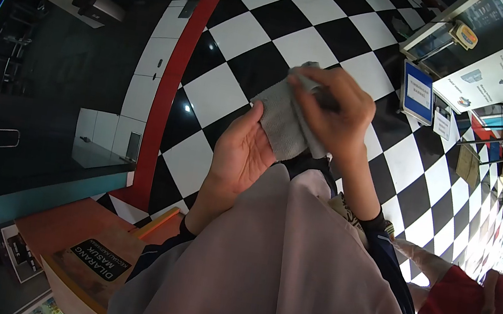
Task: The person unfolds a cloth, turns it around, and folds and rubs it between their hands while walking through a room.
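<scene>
A folded grey cloth (285, 122) is held between my two hands in front of my body, above the checkered floor. My left hand (241, 149) lies palm up under its left side, with the thumb pressed over the near edge. From the right, my right hand (338, 111) pinches the upper part of the cloth between thumb and fingers. One fold hangs below the right hand. The tips of my left fingers are hidden beneath the fabric.
To the left stand dark glass panels (66, 60) with a red edge strip (166, 100) along the floor. An orange sign board (85, 243) is at lower left. At right are a blue-framed sign (418, 92), a white poster (497, 76) and a person in red (465, 309).
</scene>
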The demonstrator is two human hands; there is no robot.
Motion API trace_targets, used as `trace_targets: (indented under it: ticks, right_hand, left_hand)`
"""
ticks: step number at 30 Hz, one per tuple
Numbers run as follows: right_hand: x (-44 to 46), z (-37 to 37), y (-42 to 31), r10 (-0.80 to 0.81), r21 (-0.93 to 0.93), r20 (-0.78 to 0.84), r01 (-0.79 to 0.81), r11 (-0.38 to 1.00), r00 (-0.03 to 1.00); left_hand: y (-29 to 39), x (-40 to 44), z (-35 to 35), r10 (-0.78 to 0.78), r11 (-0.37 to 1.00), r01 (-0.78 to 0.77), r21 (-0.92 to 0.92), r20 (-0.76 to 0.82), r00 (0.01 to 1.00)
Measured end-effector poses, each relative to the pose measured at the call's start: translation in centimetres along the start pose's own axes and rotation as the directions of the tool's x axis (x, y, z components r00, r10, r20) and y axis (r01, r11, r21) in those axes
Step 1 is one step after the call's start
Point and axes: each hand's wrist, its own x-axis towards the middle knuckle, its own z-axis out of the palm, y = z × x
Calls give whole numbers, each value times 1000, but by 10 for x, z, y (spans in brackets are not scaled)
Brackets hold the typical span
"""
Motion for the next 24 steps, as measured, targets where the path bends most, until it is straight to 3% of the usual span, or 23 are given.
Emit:
trace_targets:
  ticks: [4,7,8,9,11,13,15,16,21,24]
  right_hand:
    - [3,-1,7,43,-52,-180,-53,997,983]
    - [0,-5,3,-25,2,-153,25,1000,988]
    - [-2,-7,-2,-28,29,-51,29,999,998]
    - [-3,-6,-1,-26,28,-50,27,999,998]
    - [-6,1,2,-253,127,152,235,964,955]
    - [-8,4,-2,-237,68,192,228,971,952]
    - [-7,5,-6,-80,88,132,69,994,988]
    - [-5,6,-5,-83,93,134,70,993,988]
    - [1,6,-4,38,14,-42,-38,999,998]
    - [1,7,3,-21,2,-78,21,1000,997]
  left_hand:
    - [5,-3,-7,-53,998,54,-16,67,996]
    - [8,0,-13,-9,993,12,-114,29,1000]
    - [9,2,-14,-10,993,13,-115,29,1000]
    - [9,3,-14,7,997,-7,-78,6,1000]
    - [8,3,-13,22,999,-22,-42,-17,1000]
    - [5,0,-7,9,1000,-9,-22,13,1000]
    - [4,-2,-1,16,1000,-16,-7,18,1000]
    - [5,-3,0,20,1000,-20,10,22,1000]
    - [10,-9,-7,-20,1000,20,4,59,998]
    - [14,-10,-12,-27,999,28,-21,63,998]
